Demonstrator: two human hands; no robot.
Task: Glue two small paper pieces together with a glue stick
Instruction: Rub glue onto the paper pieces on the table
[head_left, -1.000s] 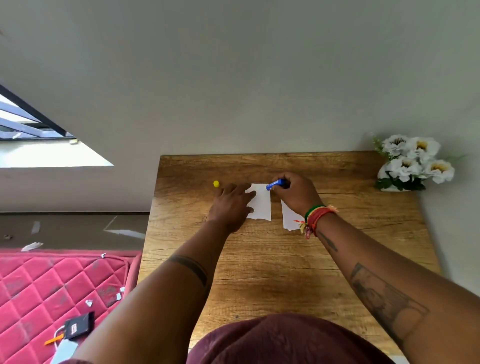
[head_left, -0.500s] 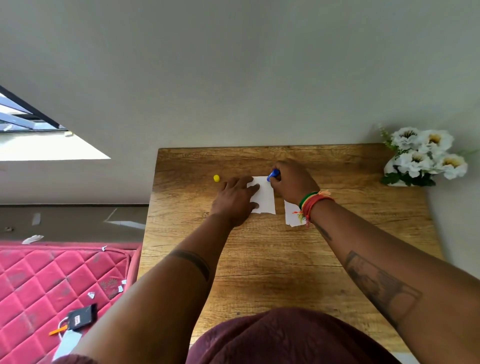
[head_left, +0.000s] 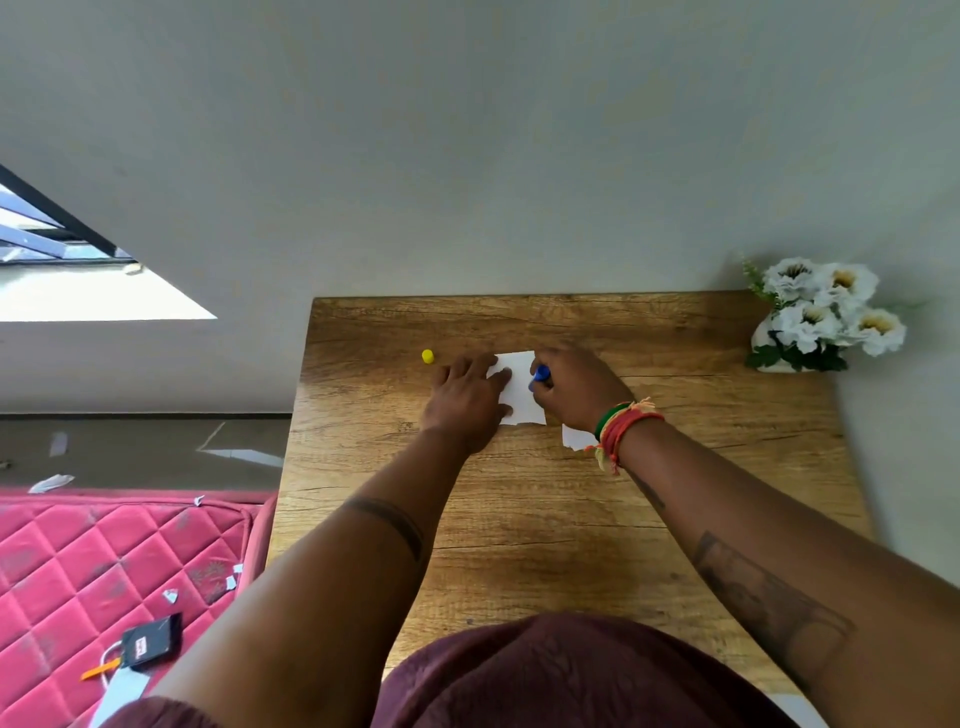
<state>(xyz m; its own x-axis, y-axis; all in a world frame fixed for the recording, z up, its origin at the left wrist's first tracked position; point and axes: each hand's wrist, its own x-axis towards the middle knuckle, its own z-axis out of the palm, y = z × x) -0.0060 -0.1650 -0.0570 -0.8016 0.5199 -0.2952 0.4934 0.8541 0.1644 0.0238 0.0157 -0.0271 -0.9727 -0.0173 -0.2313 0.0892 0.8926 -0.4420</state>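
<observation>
A small white paper piece (head_left: 522, 389) lies flat on the wooden table (head_left: 545, 519). My left hand (head_left: 465, 400) rests on its left edge with fingers spread, pinning it down. My right hand (head_left: 576, 387) grips a blue glue stick (head_left: 540, 375), whose tip touches the paper's right side. A second white paper piece (head_left: 575, 437) lies just right of the first, mostly hidden under my right wrist. The yellow glue cap (head_left: 427, 356) stands on the table left of my left hand.
A white vase of white flowers (head_left: 821, 317) stands at the table's far right corner against the wall. A pink quilted mattress (head_left: 104, 561) lies left of the table, with paper scraps and a dark tag on it.
The glue stick has slid toward me along the paper's right side. My left hand stays on the paper. The camera view has shifted slightly.
</observation>
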